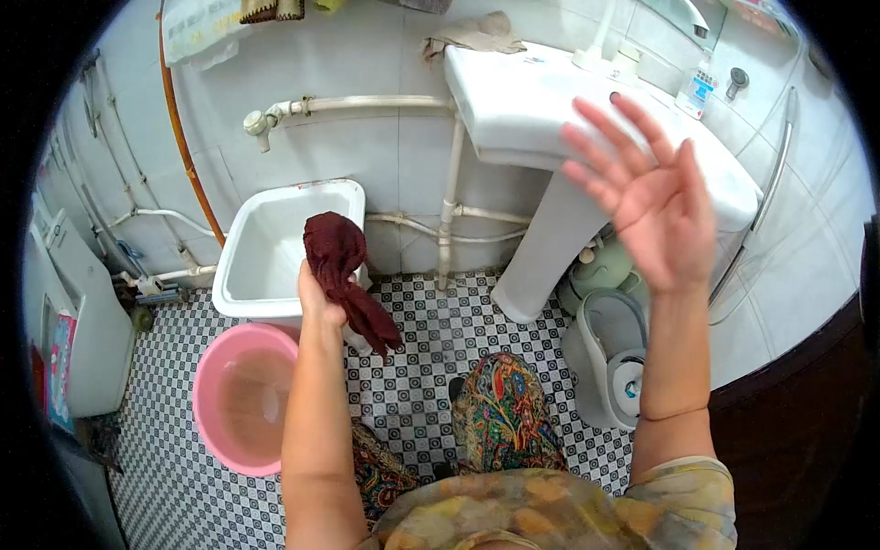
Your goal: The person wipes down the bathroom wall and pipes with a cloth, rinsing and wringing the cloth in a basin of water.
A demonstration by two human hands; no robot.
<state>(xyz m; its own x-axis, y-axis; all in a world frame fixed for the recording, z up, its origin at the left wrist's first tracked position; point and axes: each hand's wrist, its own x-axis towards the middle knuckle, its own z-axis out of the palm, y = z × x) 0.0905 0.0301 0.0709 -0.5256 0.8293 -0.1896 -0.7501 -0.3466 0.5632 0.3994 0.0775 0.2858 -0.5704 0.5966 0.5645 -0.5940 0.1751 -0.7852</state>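
Note:
A bunched dark red cloth (335, 249) is in my left hand (319, 295), its loose end hanging down to the right. The fingers are mostly hidden behind the fabric. Both are above the front right corner of a white square basin (240, 266). My right hand (655, 206) is raised in front of the white washbasin (513, 119), palm showing and fingers spread, holding nothing. A pink tub (209, 394) of cloudy brownish water stands on the floor, left of my left forearm.
A white pipe with a tap (261, 128) juts from the wall above the square basin. Below the washbasin are its pedestal (541, 252), a green container (610, 266) and a grey-white mop bucket (587, 367). A bottle (697, 89) stands on the washbasin. Patterned tiles (422, 316) cover the floor.

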